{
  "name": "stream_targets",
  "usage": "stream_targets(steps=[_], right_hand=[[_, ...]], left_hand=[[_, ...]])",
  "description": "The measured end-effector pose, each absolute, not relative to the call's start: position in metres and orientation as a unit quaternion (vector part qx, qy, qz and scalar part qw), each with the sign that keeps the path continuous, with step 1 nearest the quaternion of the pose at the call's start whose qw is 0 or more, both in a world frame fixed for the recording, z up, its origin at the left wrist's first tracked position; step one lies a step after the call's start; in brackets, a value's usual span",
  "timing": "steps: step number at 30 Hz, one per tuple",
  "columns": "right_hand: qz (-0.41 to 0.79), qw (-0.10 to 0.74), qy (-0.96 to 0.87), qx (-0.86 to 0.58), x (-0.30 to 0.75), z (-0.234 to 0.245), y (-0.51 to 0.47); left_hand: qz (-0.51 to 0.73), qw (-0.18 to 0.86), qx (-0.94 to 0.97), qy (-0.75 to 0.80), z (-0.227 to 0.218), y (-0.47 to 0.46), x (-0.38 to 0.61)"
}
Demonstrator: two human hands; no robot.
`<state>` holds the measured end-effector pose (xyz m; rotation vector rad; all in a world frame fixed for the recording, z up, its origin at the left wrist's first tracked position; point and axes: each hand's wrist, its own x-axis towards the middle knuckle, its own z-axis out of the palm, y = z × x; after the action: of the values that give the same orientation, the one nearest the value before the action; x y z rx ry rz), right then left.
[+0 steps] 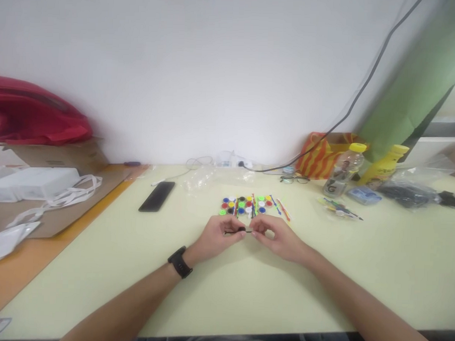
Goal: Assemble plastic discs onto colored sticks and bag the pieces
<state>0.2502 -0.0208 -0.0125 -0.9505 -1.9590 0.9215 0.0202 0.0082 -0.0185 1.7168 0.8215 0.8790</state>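
Note:
My left hand (218, 235) and my right hand (276, 235) meet over the pale yellow table (171, 278), fingers pinched together. Between them they hold a thin black stick with a small black piece on it (239, 231). I wear a black watch (180, 262) on the left wrist. Just beyond the hands lies a cluster of small round coloured pieces (244, 204) in blue, green, red, yellow, white and black. Several thin coloured sticks (280, 207) lie to the right of that cluster.
A black phone (157, 196) lies at the left. Clear plastic bags (205, 177), glasses (294, 179), two bottles (345, 174), a striped bag (319, 155) and a green sheet (413, 82) stand at the back. Cardboard, white boxes (33, 182) and a red bag (31, 111) fill the left side.

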Motion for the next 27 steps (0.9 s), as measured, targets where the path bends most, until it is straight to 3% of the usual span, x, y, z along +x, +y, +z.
stream_targets(steps=[5,10,19,24,27], right_hand=[[0.345,0.387,-0.772,-0.368,0.25,-0.011,-0.02],[0.316,0.405,-0.778,-0.362,0.251,-0.012,-0.017],[0.278,0.478,-0.742,-0.377,0.253,-0.012,-0.021],[0.328,0.46,-0.739,-0.367,0.251,-0.017,-0.025],[0.378,0.394,-0.752,-0.369,0.253,-0.017,-0.024]], left_hand=[[0.375,0.524,0.693,0.324,-0.012,0.006,0.018],[0.351,0.649,0.625,0.256,-0.015,0.012,0.013],[0.392,0.621,0.607,0.305,-0.014,0.016,0.015],[0.386,0.628,0.597,0.316,-0.014,0.016,0.016],[0.393,0.624,0.599,0.313,-0.014,0.016,0.016]])
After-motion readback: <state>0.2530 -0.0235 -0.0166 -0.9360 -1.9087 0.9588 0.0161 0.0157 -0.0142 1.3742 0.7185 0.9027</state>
